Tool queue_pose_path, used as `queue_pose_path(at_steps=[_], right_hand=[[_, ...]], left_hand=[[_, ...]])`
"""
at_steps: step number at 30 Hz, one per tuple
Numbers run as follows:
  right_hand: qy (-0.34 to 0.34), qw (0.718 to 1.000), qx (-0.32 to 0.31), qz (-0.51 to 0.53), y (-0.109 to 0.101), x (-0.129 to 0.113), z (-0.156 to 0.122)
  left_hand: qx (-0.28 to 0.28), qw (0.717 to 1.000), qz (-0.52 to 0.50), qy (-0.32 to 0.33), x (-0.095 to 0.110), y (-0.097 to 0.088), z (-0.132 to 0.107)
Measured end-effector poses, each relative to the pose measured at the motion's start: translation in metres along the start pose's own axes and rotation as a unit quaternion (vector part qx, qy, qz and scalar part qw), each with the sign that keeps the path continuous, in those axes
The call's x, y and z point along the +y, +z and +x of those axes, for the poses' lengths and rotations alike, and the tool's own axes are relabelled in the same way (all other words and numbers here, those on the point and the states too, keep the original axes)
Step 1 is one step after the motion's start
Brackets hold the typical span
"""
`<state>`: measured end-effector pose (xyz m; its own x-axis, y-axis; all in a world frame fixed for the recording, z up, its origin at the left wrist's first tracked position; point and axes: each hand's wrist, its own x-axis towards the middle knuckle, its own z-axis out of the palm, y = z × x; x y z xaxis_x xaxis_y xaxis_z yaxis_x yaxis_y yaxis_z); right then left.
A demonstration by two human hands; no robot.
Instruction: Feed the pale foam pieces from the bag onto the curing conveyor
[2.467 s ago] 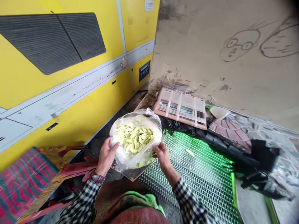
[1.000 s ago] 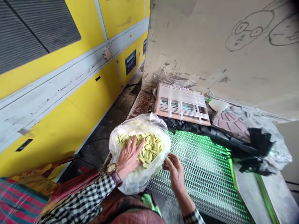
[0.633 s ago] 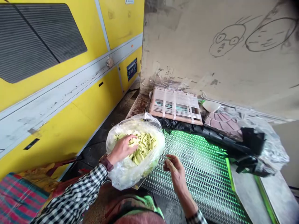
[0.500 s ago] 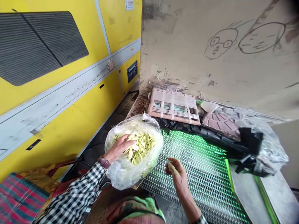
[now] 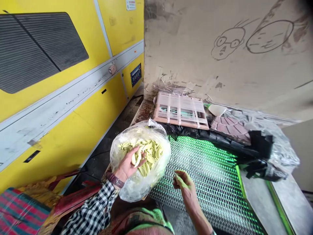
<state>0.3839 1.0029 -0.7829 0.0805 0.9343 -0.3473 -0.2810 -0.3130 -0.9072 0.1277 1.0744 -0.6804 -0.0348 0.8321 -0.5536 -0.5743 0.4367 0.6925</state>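
Note:
A clear plastic bag (image 5: 133,192) stands open at centre, filled with thin, curved, pale yellow-green pieces (image 5: 153,152) of a kind I cannot tell. Inside its mouth, my left hand (image 5: 126,165) is turned palm up, its fingers curled around a few of the pieces. My right hand (image 5: 185,183) hovers above a metal mesh belt (image 5: 207,192), to the right of the bag. Its thumb and fingers are pressed together; whether anything is between them is hidden.
A yellow machine (image 5: 97,120) with a dark grille runs along the left. Behind the belt lie a strapped wooden frame (image 5: 181,125), black plastic and a pink patterned piece (image 5: 230,129). A board wall (image 5: 181,58) rises at the back. Green light shines through the mesh.
My left hand has turned from palm down on the pieces to palm up, with a few of them in it. My right hand stays nearly in place, fingertips still pressed together.

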Motion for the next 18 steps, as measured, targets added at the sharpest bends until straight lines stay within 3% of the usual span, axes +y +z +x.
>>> queue_pose_path(at_steps=[6, 10, 13, 15, 18], right_hand=[[-0.004, 0.999, 0.038, 0.003, 0.021, 0.001, -0.001], [0.001, 0.996, 0.086, 0.017, 0.035, 0.000, -0.011], [-0.011, 0.995, 0.102, 0.018, 0.047, -0.008, -0.022], [-0.033, 0.995, 0.096, 0.013, 0.055, -0.018, -0.027], [-0.061, 0.997, 0.039, 0.001, 0.069, -0.039, -0.028]], left_hand=[[-0.073, 0.991, 0.101, -0.040, 0.012, -0.002, -0.003], [-0.095, 0.953, 0.289, 0.003, 0.016, -0.004, -0.001], [-0.112, 0.932, 0.345, 0.015, 0.017, -0.006, -0.001], [-0.116, 0.933, 0.341, 0.013, 0.018, -0.006, -0.004], [-0.121, 0.928, 0.351, 0.040, 0.020, -0.002, -0.016]])
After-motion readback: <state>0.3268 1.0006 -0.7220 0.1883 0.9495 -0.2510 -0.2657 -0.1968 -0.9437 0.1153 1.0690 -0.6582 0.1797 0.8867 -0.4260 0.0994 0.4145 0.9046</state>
